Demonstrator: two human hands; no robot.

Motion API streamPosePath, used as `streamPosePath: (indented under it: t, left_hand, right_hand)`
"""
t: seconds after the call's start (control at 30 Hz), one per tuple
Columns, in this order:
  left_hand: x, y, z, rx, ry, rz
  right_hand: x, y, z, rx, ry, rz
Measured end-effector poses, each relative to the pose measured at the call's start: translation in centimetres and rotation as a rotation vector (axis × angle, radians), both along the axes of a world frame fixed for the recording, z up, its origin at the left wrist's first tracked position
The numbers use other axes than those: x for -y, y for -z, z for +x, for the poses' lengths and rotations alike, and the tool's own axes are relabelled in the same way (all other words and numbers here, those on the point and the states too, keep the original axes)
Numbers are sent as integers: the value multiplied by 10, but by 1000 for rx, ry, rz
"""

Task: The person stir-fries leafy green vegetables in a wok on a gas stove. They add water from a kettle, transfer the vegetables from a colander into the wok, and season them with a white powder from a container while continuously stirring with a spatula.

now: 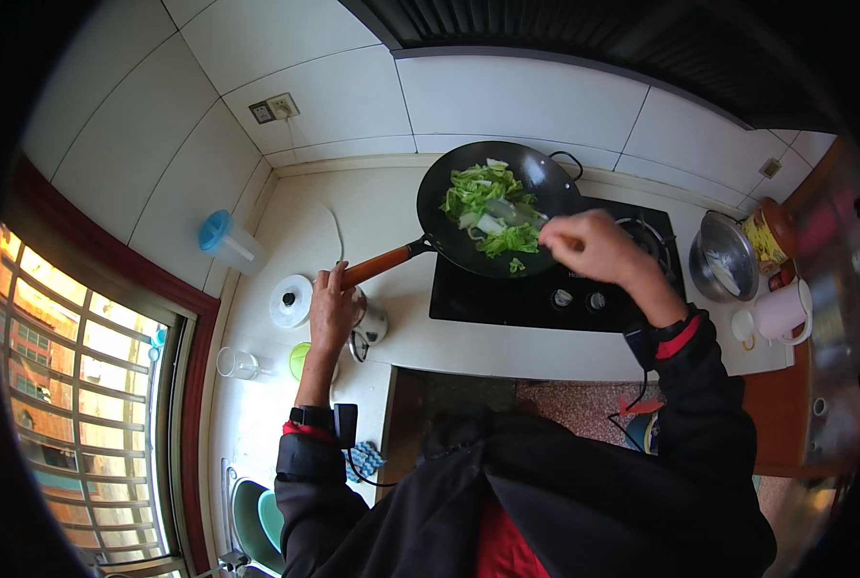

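My left hand (331, 309) is closed around the wooden handle (378, 266) of a black wok (441, 230), which sits over the left part of the black gas stove (466, 296). Chopped green leafy vegetables (477, 189) with pale stem pieces lie in the wok, mostly in its left half. In my right hand (590, 244), above the wok's right rim, is the handle of a spatula (509, 211). Its blurred blade is among the greens; most of its handle is hidden by my fingers.
Right of the stove stand a metal bowl (706, 264) and a pink pitcher (777, 314). On the left are a white lid (290, 300), a metal pot (374, 321), a glass mug (236, 363) and a blue-lidded plastic pitcher (236, 244). A sink (246, 516) lies lower left; a range hood (545, 61) hangs above.
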State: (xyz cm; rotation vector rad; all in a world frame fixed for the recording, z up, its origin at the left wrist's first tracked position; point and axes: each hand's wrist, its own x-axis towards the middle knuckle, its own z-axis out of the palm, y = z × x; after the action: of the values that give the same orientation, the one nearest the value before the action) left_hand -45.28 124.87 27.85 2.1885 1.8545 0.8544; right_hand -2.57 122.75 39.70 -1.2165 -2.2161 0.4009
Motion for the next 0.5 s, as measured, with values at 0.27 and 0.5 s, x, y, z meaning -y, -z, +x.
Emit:
streamPosePath:
  t: [0.27, 0.5]
  left_hand:
    - [3, 2, 1, 33, -8, 22]
    - [1, 0, 4, 24, -13, 9]
  right_hand:
    - [-50, -8, 75, -278, 387, -124]
    - [-86, 49, 52, -735, 239, -433]
